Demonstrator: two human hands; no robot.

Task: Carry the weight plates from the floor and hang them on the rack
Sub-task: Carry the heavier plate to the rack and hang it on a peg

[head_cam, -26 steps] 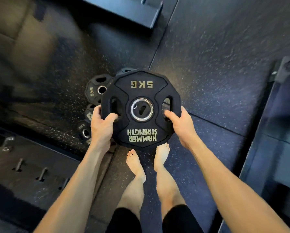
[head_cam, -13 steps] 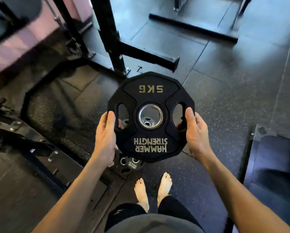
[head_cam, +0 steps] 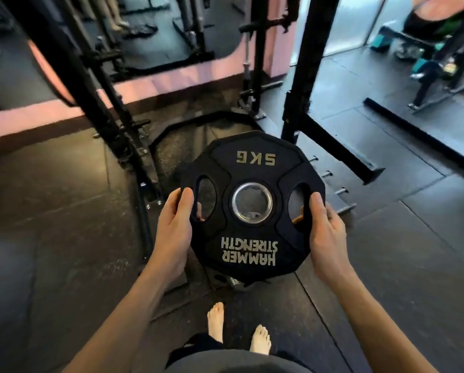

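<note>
I hold a black 5 kg weight plate (head_cam: pixel 252 168) flat in front of me, its "5KG" and "HAMMER STRENGTH" lettering upside down to my view. My left hand (head_cam: pixel 173 230) grips its left edge, fingers through the left grip hole. My right hand (head_cam: pixel 325 232) grips the right edge, fingertips showing through the right hole. The black rack (head_cam: pixel 300 84) stands ahead, with short storage pegs (head_cam: pixel 342 191) near its base at the right of the plate. Part of another plate (head_cam: pixel 232 281) on the floor peeks out under the held one.
Rack uprights and a diagonal brace (head_cam: pixel 91 84) stand at the left front. A base bar (head_cam: pixel 338 149) runs along the floor to the right. My bare feet (head_cam: pixel 238 329) are on the rubber floor. Other gym equipment (head_cam: pixel 440 49) sits far right.
The plate has come up from the floor in both hands, and my view has lifted from the floor stack to the rack uprights and pegs ahead.
</note>
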